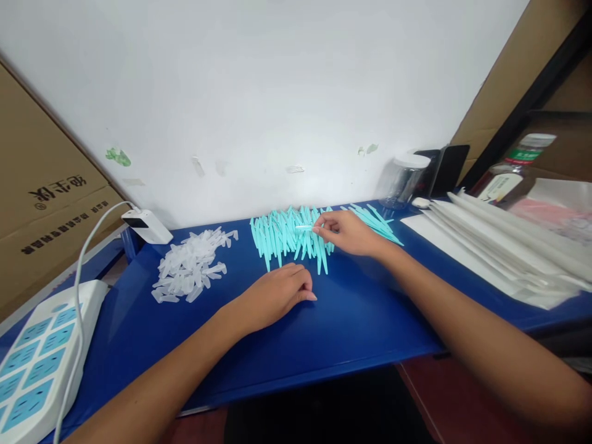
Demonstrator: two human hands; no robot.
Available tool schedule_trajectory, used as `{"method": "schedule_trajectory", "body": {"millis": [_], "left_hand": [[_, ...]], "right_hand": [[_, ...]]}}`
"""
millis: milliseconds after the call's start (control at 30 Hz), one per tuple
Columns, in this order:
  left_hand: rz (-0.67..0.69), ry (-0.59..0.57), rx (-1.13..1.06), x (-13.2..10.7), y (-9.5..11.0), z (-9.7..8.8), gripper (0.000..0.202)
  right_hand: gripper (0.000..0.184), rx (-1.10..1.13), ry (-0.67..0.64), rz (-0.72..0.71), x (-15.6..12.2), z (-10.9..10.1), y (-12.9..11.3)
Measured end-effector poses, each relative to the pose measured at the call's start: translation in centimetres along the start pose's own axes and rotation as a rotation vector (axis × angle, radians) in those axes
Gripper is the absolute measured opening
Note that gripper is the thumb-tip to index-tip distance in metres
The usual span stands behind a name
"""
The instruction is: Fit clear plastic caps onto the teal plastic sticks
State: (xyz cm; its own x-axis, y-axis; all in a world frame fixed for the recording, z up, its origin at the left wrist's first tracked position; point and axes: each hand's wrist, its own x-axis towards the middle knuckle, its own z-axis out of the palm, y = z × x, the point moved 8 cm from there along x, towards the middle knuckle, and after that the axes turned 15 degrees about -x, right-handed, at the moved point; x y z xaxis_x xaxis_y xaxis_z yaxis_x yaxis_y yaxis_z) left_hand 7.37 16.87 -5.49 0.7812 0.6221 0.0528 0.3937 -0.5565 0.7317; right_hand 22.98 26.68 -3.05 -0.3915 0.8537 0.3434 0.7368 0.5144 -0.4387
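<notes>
The left forearm (185, 370) and right forearm (435, 302), both bare, angle inward. The left hand (275, 295) sits lower, back upward, fingers curled under. The right hand (345, 231), farther forward, bends its fingers toward the thumb in a pinch.

Saw slim, tapered turquoise sticks (266, 237) heaped loosely along the back of the blue table (361, 320), mostly with narrow ends toward the near edge. Noticed a smaller fan of matching sticks (380, 227) lying to the right. Found a single stick (303, 228) pinched roughly level in the right hand (345, 232), over the heap. Saw small, translucent whitish pieces (187, 265) piled untidily, well apart to the left.
</notes>
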Motion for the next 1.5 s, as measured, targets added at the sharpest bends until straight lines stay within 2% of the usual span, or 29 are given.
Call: {"method": "schedule_trajectory", "body": {"millis": [167, 300, 367, 500, 633, 900, 1333, 1500], "left_hand": [[-0.003, 0.231, -0.414, 0.1, -1.1, -2.7, 0.024], [-0.01, 0.394, -0.727, 0.2, -2.7, -4.7, 0.043], [-0.036, 0.52, -0.856, -0.1, -3.7, -5.7, 0.049], [-0.057, 0.837, -1.001, -1.4, -6.0, -7.6, 0.047], [-0.091, 1.017, -1.101, -2.4, -7.5, -8.4, 0.045], [-0.071, 1.064, -1.103, -2.5, -7.0, -8.3, 0.047], [-0.09, 1.07, -1.052, -2.6, -7.5, -8.5, 0.047], [-0.077, 1.019, -1.02, -2.3, -7.1, -8.1, 0.043]], "right_hand": [[0.025, 0.015, 0.001, 0.01, 0.0, 0.0, 0.0], [0.026, 0.061, -0.021, 0.022, -0.1, 0.1, -0.2], [0.028, 0.127, -0.049, 0.039, -0.2, 0.2, -0.5], [0.029, 0.252, -0.134, 0.082, -0.5, 0.6, -1.7], [0.029, 0.344, -0.171, 0.056, -0.8, 1.1, -3.0], [0.027, 0.393, -0.148, -0.002, -0.9, 1.4, -3.8], [0.024, 0.338, -0.083, -0.023, -0.9, 0.1, -3.8], [0.024, 0.348, -0.098, -0.044, -1.0, 0.3, -4.0]]}}
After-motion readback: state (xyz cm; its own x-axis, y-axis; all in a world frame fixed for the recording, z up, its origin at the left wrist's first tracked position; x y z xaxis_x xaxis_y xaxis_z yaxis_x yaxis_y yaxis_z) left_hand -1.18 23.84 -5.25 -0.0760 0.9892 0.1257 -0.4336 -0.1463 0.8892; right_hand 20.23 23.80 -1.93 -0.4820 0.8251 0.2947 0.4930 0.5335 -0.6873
